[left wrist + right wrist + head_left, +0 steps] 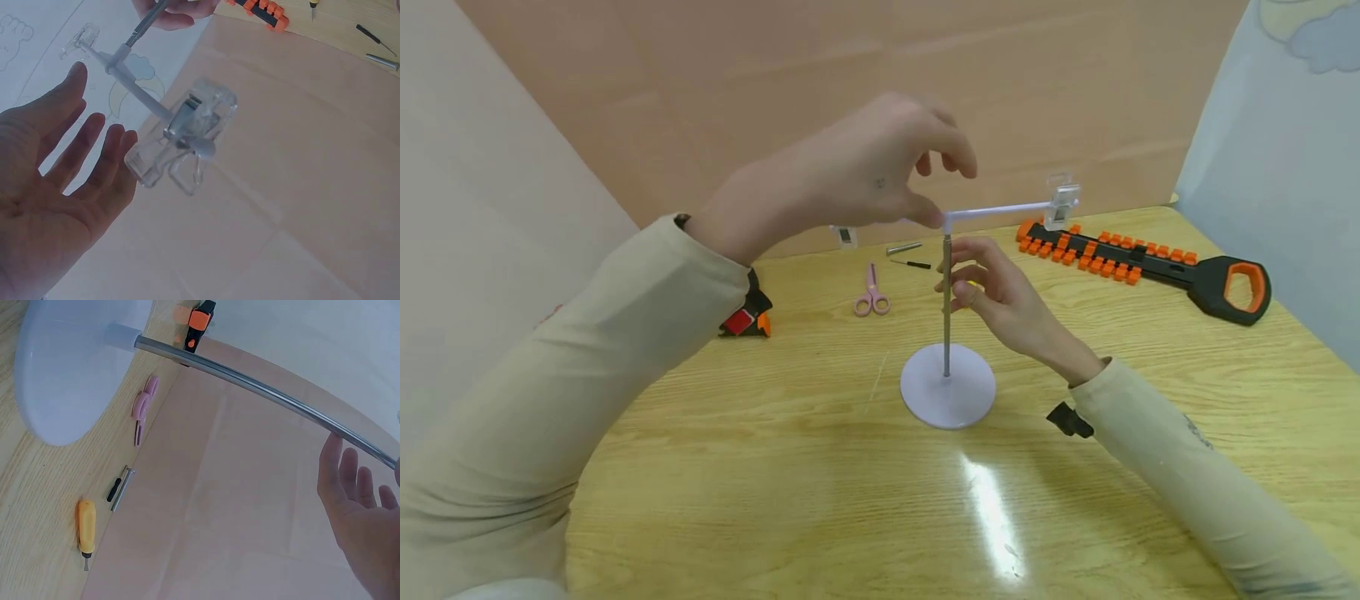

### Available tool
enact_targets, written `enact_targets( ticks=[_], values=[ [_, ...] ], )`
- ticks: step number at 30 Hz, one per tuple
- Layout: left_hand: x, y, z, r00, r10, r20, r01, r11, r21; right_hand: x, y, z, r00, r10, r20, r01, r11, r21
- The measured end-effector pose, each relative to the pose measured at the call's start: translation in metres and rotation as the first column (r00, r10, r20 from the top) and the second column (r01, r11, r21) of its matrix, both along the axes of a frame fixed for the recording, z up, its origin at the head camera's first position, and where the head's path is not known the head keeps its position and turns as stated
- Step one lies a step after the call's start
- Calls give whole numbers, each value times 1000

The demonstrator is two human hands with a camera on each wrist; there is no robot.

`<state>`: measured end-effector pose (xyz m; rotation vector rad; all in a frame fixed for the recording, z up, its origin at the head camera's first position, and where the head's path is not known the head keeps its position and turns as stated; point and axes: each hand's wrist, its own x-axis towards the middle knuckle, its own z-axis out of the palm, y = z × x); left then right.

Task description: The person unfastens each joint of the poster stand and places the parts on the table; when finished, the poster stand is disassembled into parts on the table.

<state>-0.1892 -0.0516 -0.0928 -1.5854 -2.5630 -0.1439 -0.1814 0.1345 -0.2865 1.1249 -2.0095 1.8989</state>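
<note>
A small stand with a round white base (947, 392) and an upright metal rod (947, 333) is on the wooden table (775, 467). A white crossbar (1000, 210) sits on top of the rod, with a clear clip (1062, 202) at its right end. My left hand (951, 192) hovers over the joint, thumb touching the crossbar. In the left wrist view its fingers (81, 144) lie straight beside the other clear clip (181, 134). My right hand (958, 283) lightly pinches the rod halfway up. The right wrist view shows rod (250, 384), base (69, 369) and that hand's fingers (359, 506).
Pink scissors (872, 293), a small black screwdriver (912, 264) and a metal pin (904, 247) lie behind the stand. A black and orange tool (1142, 262) lies at the back right, and a red and orange object (745, 317) at the left. A yellow-handled screwdriver (85, 528) lies by the wall.
</note>
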Motion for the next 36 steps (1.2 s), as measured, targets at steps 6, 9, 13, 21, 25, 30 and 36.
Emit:
enact_targets(
  ticks=[6,9,13,21,25,30,36],
  values=[
    [-1,6,-1,985,61,161,-54,997,-48,-2,-2,-2,997,-64,-37,67,995,77],
    [-2,9,-4,981,61,186,-49,997,-67,-2,-2,-3,996,-84,-35,87,991,101],
    [-2,12,-5,979,62,196,-44,994,-96,-2,-1,-6,996,-87,-30,89,989,115],
    [-8,17,-8,979,38,200,-17,994,-106,-1,-2,-4,992,-118,-35,122,982,145],
    [-10,18,-8,984,5,180,13,995,-99,-1,-4,-3,992,-120,-40,125,980,154],
    [-9,19,-7,986,-9,166,27,994,-106,-2,-6,-4,990,-113,-81,125,979,164],
    [-8,20,-5,987,2,159,18,992,-124,-4,-7,-4,980,-110,-168,141,973,185]
  ],
)
